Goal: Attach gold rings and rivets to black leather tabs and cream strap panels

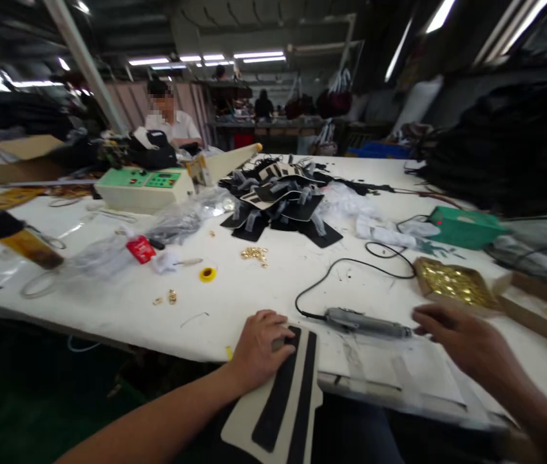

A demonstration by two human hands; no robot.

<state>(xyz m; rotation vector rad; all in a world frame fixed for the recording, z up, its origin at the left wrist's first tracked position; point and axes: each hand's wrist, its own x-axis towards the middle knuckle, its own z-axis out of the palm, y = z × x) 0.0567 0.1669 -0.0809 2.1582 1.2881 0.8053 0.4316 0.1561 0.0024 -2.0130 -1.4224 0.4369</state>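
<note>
My left hand is closed over the upper end of a cream panel with black strips, its thumb lying across the face. The panel hangs over the table's front edge toward me. My right hand is held just off the tip of a grey electric screwdriver, fingers bent together; whatever they pinch is too small and blurred to tell. The screwdriver lies on the table with its black cord looping away. Close to the right hand stands a shallow box of gold-coloured metal pieces.
Black and cream pieces are piled mid-table. Nearer lie gold fittings and a yellow tape roll. A green box is at right, a green-panelled machine and bottle at left. A person sits behind.
</note>
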